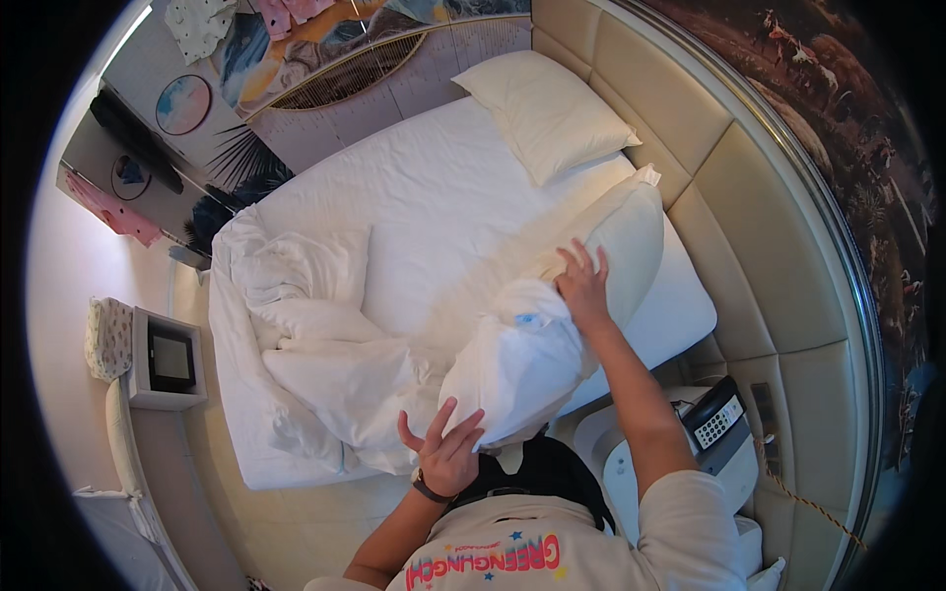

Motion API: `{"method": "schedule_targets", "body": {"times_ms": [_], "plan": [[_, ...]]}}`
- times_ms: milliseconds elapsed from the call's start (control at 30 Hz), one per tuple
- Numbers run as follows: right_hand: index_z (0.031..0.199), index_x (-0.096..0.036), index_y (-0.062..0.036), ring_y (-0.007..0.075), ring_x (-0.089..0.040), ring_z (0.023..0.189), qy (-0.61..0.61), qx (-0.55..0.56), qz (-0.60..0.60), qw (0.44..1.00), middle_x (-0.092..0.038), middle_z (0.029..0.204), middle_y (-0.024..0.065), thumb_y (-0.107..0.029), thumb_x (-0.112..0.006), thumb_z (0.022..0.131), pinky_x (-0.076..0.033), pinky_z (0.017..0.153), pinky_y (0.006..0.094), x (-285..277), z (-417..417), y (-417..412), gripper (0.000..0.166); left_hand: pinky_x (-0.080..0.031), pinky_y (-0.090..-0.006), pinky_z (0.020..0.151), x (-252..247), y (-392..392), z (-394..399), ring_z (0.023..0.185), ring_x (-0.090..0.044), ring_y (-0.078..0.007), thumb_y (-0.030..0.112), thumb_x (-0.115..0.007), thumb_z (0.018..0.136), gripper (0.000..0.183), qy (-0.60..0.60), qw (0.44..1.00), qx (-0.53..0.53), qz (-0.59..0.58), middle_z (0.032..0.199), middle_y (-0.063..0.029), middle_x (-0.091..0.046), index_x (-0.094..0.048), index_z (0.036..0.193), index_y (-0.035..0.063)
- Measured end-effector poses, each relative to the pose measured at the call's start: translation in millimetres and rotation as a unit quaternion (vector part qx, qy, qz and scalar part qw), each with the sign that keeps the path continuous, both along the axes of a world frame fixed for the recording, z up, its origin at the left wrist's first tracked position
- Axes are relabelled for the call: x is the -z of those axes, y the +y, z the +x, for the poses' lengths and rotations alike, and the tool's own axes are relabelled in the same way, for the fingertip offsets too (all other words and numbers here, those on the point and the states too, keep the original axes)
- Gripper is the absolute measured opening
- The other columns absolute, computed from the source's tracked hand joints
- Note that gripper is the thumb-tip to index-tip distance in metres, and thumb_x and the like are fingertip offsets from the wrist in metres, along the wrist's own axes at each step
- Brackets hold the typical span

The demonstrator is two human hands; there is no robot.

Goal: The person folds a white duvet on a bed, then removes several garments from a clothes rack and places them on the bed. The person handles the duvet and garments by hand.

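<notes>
Bunched white cloth, apparently a pillowcase, lies over the near part of a long cream pillow at the bed's near side. My right hand rests on the pillow where it meets the cloth, fingers spread and bent; whether it pinches any fabric is unclear. At the cloth's near left corner, my left hand, with a watch on the wrist, has its fingers apart. A blue tag shows on the white cloth. A second cream pillow lies flat near the headboard.
A rumpled white duvet covers the left part of the bed. The padded headboard runs along the right. A telephone sits on the bedside table by my right arm. A boxy cabinet stands far left.
</notes>
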State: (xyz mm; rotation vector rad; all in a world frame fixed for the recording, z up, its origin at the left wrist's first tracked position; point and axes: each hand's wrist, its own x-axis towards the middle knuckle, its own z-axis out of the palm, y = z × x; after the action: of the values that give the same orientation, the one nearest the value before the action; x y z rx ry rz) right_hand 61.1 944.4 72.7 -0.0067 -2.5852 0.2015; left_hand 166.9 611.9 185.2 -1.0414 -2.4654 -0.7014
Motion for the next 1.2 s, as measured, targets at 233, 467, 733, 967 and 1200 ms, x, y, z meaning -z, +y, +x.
{"method": "schedule_targets", "body": {"times_ms": [233, 467, 733, 967, 1200], "plan": [[0.065, -0.064, -0.0106, 0.028, -0.035, 0.134, 0.055, 0.001, -0.042, 0.998, -0.054, 0.126, 0.0047, -0.013, -0.07, 0.066, -0.018, 0.111, 0.0558, -49, -18, 53, 0.007, -0.007, -0.0623, 0.108, -34, -20, 19, 0.122, -0.053, -0.0188, 0.002, -0.061, 0.069, 0.016, -0.003, 0.995, 0.096, -0.038, 0.104, 0.006, -0.07, -0.072, 0.078, 0.0099], [0.064, -0.065, -0.01, 0.0274, -0.038, 0.132, -0.062, -0.075, -0.025, 0.995, -0.058, 0.12, 0.005, -0.011, -0.066, 0.066, -0.019, 0.111, 0.0561, -12, -8, 7, 0.003, -0.007, -0.0687, 0.104, 0, -15, -3, 0.121, -0.053, -0.0252, 0.003, -0.063, 0.064, 0.008, -0.19, 0.965, 0.154, -0.096, 0.094, 0.0013, -0.069, -0.066, 0.069, 0.0076], [0.067, -0.065, -0.0059, 0.0271, -0.04, 0.13, -0.063, -0.09, -0.086, 0.99, -0.056, 0.117, 0.0087, -0.01, -0.063, 0.069, -0.022, 0.111, 0.0556, 35, 17, -69, 0.005, -0.008, -0.0666, 0.107, 105, 19, -45, 0.127, -0.042, -0.0307, 0.028, -0.076, 0.069, 0.029, -0.128, 0.985, -0.059, -0.102, 0.116, -0.0083, -0.061, -0.068, 0.085, 0.0062], [0.066, -0.062, -0.0063, 0.0272, -0.04, 0.13, -0.043, -0.061, -0.07, 0.995, -0.055, 0.119, 0.0083, -0.01, -0.063, 0.07, -0.022, 0.11, 0.0563, 42, 28, -74, 0.006, -0.008, -0.0686, 0.107, 140, 56, -59, 0.13, -0.038, -0.0308, 0.023, -0.075, 0.068, 0.024, -0.117, 0.98, -0.045, -0.155, 0.112, -0.0102, -0.06, -0.066, 0.081, 0.0045], [0.066, -0.062, -0.0091, 0.0269, -0.039, 0.131, -0.029, -0.051, -0.047, 0.997, -0.055, 0.122, 0.0048, -0.013, -0.064, 0.07, -0.021, 0.11, 0.0576, 34, 24, -65, 0.006, -0.012, -0.0685, 0.106, 132, 45, -54, 0.12, -0.047, -0.0258, 0.012, -0.067, 0.071, 0.009, -0.134, 0.971, 0.021, -0.196, 0.088, -0.0074, -0.06, -0.064, 0.076, 0.0052]]}}
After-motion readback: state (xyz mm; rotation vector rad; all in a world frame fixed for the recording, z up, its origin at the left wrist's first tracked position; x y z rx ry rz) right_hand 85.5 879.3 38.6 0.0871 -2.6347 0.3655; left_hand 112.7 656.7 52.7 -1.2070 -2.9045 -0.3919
